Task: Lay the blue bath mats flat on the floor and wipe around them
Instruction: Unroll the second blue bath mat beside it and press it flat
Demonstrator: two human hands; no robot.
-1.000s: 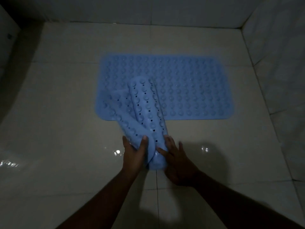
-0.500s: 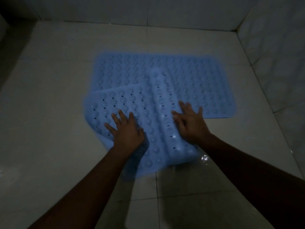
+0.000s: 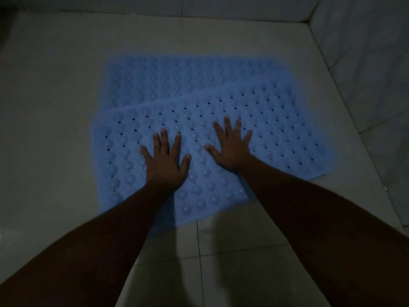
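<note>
The person is pressing both palms down on the near mat (image 3: 221,138), which is lying unrolled on the tiled floor (image 3: 55,107) with its far edge overlapping the near edge of the far mat (image 3: 188,78). Judging by this, the laying-out step is nearly done: both blue mats are looking flat, though the near one is sitting skewed across the far mat rather than beside it, and the wiping around them is not yet begun; no cloth is showing anywhere. The left hand (image 3: 164,162) is resting toward the near mat's left half, fingers spread apart and flat; the right hand (image 3: 232,149) is lying just right of it, fingers likewise splayed, gripping nothing. The near mat is showing rows of rounded bumps and small dark drain holes; the far mat is looking blurrier in the dim light, close to the back wall (image 3: 243,5).
</note>
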